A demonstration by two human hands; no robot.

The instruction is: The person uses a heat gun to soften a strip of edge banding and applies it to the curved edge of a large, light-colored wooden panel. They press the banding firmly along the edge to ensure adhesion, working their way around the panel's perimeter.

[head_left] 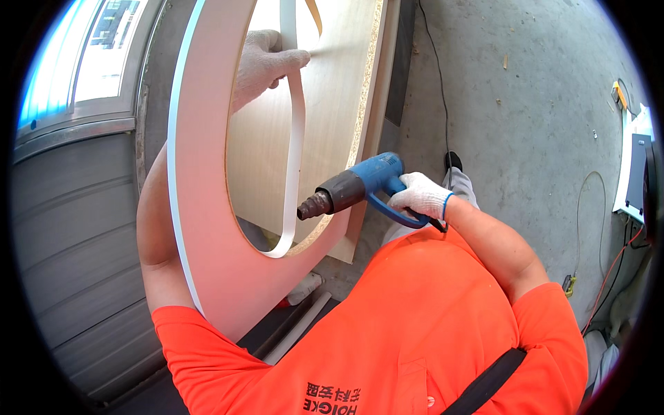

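My right hand (423, 196), in a white knit glove, is closed round the handle of a blue heat gun (377, 173). The gun's dark stepped nozzle points left at a white edging strip (297, 145). My left hand (264, 63), also gloved, shows inside the oval cut-out of a white board (204, 180), its forearm passing behind the board. Thumb and fingers pinch the strip near the top of the opening. Lower down, the strip curves along the bottom of the cut-out and lies against its rim. Bare chipboard (360, 124) shows along the right side of the rim.
A ribbed grey wall panel (76, 256) and a window (104, 55) are close on the left. A black cord (443, 83) runs over the concrete floor (526, 117). To the right lie a screwdriver (568, 285) and a red cable (604, 280).
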